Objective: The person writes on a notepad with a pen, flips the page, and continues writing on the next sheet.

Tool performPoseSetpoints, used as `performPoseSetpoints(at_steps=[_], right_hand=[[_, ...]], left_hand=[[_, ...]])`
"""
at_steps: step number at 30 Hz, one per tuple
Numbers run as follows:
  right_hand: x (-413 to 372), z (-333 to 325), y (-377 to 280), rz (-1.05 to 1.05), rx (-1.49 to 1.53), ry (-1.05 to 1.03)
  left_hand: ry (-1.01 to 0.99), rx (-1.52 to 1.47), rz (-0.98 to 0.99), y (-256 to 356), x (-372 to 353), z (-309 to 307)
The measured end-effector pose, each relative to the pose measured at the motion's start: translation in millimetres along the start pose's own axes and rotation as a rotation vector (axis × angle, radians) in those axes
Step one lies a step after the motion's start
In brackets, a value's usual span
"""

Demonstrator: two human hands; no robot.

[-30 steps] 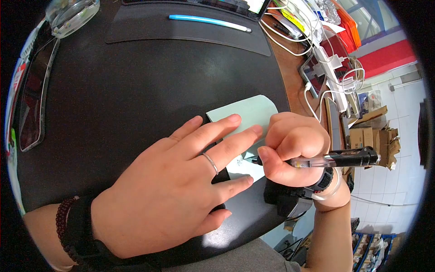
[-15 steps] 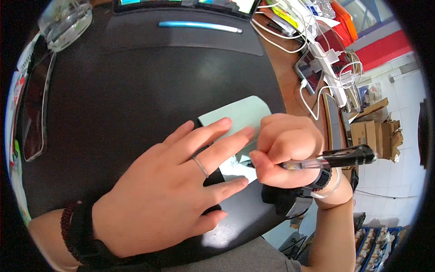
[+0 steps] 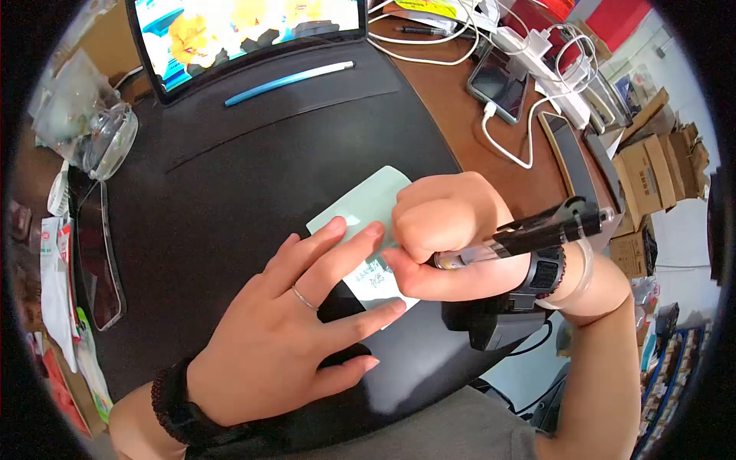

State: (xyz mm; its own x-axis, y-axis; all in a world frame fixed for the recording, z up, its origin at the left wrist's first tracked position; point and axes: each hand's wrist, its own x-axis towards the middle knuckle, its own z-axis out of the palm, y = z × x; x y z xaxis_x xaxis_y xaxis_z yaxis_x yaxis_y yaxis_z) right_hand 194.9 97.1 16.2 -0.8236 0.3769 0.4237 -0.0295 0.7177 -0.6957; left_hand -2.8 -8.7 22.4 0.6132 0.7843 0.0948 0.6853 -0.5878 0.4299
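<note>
Notepaper (image 3: 359,203), pale green, one piece: on the black desk mat (image 3: 230,192), set at a slant between our two hands and partly hidden by both. Small dark handwriting (image 3: 373,274) shows on its brightly lit lower part.

Left hand (image 3: 284,330): ours, palm down, fingers well spread, nothing gripped; fingertips lie over the sheet's left and lower portions. Fitted with a silver ring (image 3: 304,297) and a dark wristband.

Right hand (image 3: 456,230): ours, curled tightly round a clear-barrelled pen (image 3: 529,238), whose black clip end tilts up to the right. Its tip is hidden by our fingers, so we cannot tell whether it touches the sheet. Black watch (image 3: 546,272) at the wrist.

Surroundings: lit tablet (image 3: 253,34) beyond the mat; blue-and-white stylus (image 3: 287,83) lying before it; smartphone (image 3: 498,84), white cable (image 3: 529,142) attached, near a white power strip (image 3: 548,80); cardboard boxes (image 3: 648,176) farther right.
</note>
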Motion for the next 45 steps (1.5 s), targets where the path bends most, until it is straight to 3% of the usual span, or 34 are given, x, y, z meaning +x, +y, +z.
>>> performPoseSetpoints(at_steps=[26, 45], right_hand=[[0.7, 2.1, 1.5, 0.012, -0.019, 0.06], [-0.4, -1.7, 2.7, -0.002, -0.018, -0.008]], left_hand=[[0.001, 0.014, -0.022, 1.0, -0.1, 0.5], [0.011, 0.009, -0.017, 0.7, -0.7, 1.1]])
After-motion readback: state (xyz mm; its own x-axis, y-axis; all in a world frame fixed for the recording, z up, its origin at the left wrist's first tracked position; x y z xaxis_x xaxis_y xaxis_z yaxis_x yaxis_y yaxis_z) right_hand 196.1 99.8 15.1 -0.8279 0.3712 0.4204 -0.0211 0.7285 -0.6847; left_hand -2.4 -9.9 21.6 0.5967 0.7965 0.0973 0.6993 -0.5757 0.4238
